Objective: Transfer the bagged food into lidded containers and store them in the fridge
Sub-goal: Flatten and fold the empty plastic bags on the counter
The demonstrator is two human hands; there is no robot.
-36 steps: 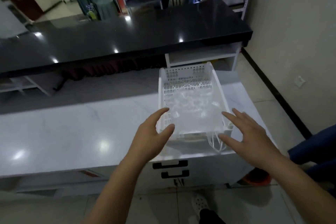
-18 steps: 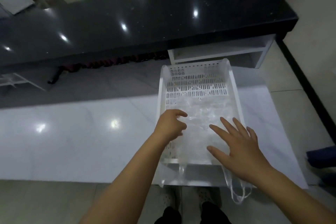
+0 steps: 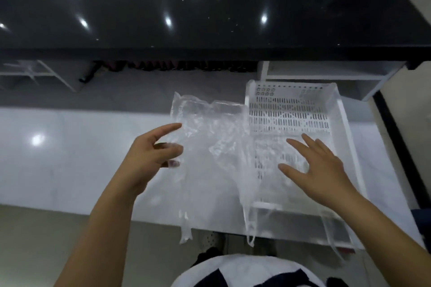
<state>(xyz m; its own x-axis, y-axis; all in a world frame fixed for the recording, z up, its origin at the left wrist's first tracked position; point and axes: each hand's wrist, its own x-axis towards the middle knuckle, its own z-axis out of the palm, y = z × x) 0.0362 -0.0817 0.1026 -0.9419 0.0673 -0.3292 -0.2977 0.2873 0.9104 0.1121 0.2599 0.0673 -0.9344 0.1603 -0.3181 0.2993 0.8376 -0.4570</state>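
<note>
A white perforated plastic tray sits at the right end of the white marble counter. My left hand pinches a clear, crumpled plastic bag and holds it up to the left of the tray, its handles dangling past the counter's front edge. More clear plastic bags lie in the tray. My right hand lies flat on them with fingers spread.
A long black glossy counter runs across the back, beyond a grey gap. A white shelf unit stands under its right end. The wall and a dark floor strip are at the right.
My left hand has drawn one clear bag out of the tray to the left and lifted it. My right hand stayed flat on the bags in the tray. The camera tilted down.
</note>
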